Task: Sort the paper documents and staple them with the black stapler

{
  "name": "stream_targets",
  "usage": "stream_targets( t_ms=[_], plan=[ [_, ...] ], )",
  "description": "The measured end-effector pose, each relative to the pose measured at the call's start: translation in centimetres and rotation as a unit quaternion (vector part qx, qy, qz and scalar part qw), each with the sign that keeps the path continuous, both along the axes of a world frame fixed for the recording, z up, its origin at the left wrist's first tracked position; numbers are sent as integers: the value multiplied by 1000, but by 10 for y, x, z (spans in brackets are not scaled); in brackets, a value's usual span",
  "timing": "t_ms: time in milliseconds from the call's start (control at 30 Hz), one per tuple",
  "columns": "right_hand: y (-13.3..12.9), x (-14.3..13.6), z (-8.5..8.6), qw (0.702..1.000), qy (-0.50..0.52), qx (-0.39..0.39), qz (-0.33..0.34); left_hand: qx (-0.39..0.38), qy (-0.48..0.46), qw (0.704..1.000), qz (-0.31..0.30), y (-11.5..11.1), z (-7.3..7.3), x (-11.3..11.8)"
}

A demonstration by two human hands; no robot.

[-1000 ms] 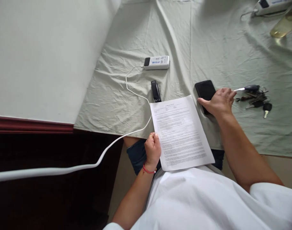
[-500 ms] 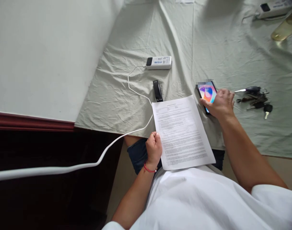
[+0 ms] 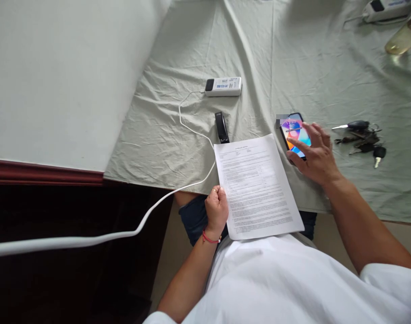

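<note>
My left hand (image 3: 216, 208) is closed on the left edge of a printed sheet of paper (image 3: 255, 189), which overlaps the table's front edge and reaches back to my shirt. Over a smartphone (image 3: 296, 129) with a lit, colourful screen is my right hand (image 3: 315, 150), fingers spread. Its fingertips are on or just above the screen; contact is hard to tell. The phone lies on the cloth to the right of the paper's top. A black stapler (image 3: 221, 127) sits at the paper's top left corner, its near end close to the sheet.
A white power bank (image 3: 223, 87) stands behind the stapler; its white cable (image 3: 158, 200) runs off the table to the left. Keys (image 3: 363, 137) lie right of the phone. At the far right are a second power bank (image 3: 387, 10) and a container of yellowish liquid (image 3: 403, 40).
My right hand has shifted right and its fingers have spread over the phone. A dark bar now shows on the screen. My left hand and the paper have stayed put.
</note>
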State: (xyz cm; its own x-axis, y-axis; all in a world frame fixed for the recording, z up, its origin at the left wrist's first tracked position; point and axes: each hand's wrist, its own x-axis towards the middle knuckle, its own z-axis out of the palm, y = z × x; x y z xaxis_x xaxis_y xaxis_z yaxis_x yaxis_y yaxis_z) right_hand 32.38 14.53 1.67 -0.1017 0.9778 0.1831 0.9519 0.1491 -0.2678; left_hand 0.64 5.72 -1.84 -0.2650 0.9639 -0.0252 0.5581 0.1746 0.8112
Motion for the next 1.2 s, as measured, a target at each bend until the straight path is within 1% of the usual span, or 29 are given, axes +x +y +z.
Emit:
stream_targets(
  t_ms=[67, 133, 200, 300, 333, 400, 533, 700, 1067, 1200],
  plan=[
    [0, 0, -5, 1000, -1, -1, 12, 0, -1, 1000, 1, 0, 0, 0],
    [1, 0, -7, 1000, -10, -5, -4, 2, -3, 1000, 1, 0, -1, 0],
    [1, 2, -6, 998, -14, 9, -66, 3, -5, 1000, 2, -1, -2, 0],
    [2, 9, -1, 979, -4, 49, -196, 1, -10, 1000, 3, -1, -2, -1],
    [3, 12, 0, 973, 2, 57, -223, -2, -12, 1000, 4, -1, -2, -1],
    [4, 16, 1, 969, 14, 63, -237, -7, -17, 1000, 5, -1, -2, -1],
    [5, 19, -3, 978, 38, 60, -196, -11, -21, 1000, 10, -1, -1, 0],
    [3, 11, -7, 982, 66, 73, -161, -6, -22, 1000, 8, -1, -2, 0],
    [1, -5, 1, 995, 29, 16, -91, -4, -18, 1000, 2, -1, -1, 0],
    [-1, -8, 0, 997, 16, 19, -79, 0, -22, 1000, 2, -1, -1, 1]
  ],
)
